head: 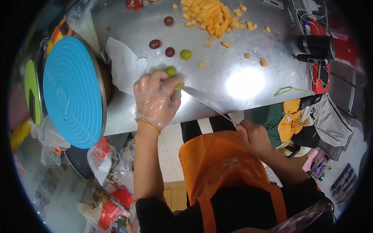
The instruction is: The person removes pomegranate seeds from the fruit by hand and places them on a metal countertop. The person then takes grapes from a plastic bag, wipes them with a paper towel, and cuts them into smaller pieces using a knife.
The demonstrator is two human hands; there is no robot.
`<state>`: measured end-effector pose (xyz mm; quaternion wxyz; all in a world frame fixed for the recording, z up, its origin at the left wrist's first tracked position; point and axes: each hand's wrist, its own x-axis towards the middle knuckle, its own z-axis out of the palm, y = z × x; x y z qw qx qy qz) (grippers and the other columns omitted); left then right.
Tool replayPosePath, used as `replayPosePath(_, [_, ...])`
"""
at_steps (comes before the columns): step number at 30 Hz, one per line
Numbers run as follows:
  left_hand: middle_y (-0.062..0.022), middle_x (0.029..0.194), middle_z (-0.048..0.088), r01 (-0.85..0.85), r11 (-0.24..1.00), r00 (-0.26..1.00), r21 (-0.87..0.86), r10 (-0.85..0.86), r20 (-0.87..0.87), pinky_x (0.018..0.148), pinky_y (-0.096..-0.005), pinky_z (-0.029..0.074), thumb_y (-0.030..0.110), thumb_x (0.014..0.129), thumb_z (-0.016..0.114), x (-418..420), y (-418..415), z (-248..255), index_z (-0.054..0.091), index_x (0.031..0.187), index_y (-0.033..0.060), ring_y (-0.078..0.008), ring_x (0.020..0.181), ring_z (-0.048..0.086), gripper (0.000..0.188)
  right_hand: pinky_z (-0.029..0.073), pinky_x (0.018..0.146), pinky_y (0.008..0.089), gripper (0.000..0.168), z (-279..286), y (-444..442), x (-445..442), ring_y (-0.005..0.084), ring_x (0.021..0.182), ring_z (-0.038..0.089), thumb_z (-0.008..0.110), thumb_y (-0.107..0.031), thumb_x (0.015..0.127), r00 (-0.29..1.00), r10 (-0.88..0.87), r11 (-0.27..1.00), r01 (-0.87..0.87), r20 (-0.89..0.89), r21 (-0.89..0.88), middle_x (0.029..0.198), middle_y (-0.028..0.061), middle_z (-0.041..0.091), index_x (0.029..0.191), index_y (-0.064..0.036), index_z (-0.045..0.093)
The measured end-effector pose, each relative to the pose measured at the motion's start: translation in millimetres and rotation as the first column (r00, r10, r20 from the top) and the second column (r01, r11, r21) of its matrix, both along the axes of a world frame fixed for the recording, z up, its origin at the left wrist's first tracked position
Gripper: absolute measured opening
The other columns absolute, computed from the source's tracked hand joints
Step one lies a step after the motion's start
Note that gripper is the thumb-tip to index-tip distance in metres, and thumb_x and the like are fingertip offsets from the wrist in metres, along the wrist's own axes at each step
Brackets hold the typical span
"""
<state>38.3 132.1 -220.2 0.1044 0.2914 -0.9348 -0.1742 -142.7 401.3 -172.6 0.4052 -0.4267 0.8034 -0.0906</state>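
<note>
My left hand (157,97), in a clear plastic glove, pinches a green grape (179,85) against the steel table (204,107). Another green grape (170,71) touches its fingertips. The fist of my right hand (255,138) is closed around the handle of a long thin knife (208,104), whose tip lies beside the pinched grape. Farther back sit a third green grape (185,54) and several dark red grapes (155,44). Beyond them spreads a heap of orange melon cubes (211,16), with loose cubes scattered around it.
At the left stand a blue round mat on a turntable (72,93) and a crumpled white paper (123,64). A black device (313,49), a red object with a cable (320,80) and a green strip (291,90) lie at the right. Pomegranate pieces (134,4) are at the far edge.
</note>
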Motion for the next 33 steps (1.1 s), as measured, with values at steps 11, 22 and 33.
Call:
replayPosePath(11, [-0.0088, 0.104, 0.062, -0.306, 0.944, 0.952, -0.125, 0.301, -0.063, 0.088, -0.0461, 0.045, 0.029, 0.073, 0.087, 5, 7, -11, 0.072, 0.100, 0.0160, -0.0305, 0.098, 0.057, 0.034, 0.042, 0.052, 0.0469, 0.031, 7, 9, -18, 0.0451, 0.058, 0.057, 0.056, -0.027, 0.105, 0.962, -0.223, 0.959, 0.246, 0.159, -0.138, 0.064, 0.0219, 0.055, 0.087, -0.002, 0.060])
replayPosePath(22, [-0.0040, 0.104, 0.067, -0.175, 0.984, 0.984, 0.028, 0.174, 0.033, 0.091, -0.0420, 0.044, 0.016, 0.075, 0.082, -32, 1, 0, 0.075, 0.109, 0.0160, -0.0280, 0.098, 0.059, 0.035, 0.044, 0.050, 0.0479, 0.033, 25, -2, -28, 0.0435, 0.056, 0.059, 0.058, -0.030, 0.104, 0.988, -0.142, 0.979, 0.150, 0.065, -0.142, 0.059, 0.0199, 0.055, 0.085, -0.002, 0.061])
replayPosePath(33, [-0.0045, 0.104, 0.066, -0.003, 0.993, 0.997, 0.118, 0.012, -0.080, 0.093, -0.0406, 0.042, 0.005, 0.069, 0.080, -28, 1, -2, 0.076, 0.113, 0.0198, -0.0266, 0.099, 0.057, 0.047, 0.047, 0.050, 0.0489, 0.037, 32, -9, -31, 0.0418, 0.052, 0.060, 0.060, -0.034, 0.103, 0.998, -0.060, 0.997, 0.060, 0.018, -0.040, 0.056, 0.0186, 0.057, 0.086, -0.002, 0.061])
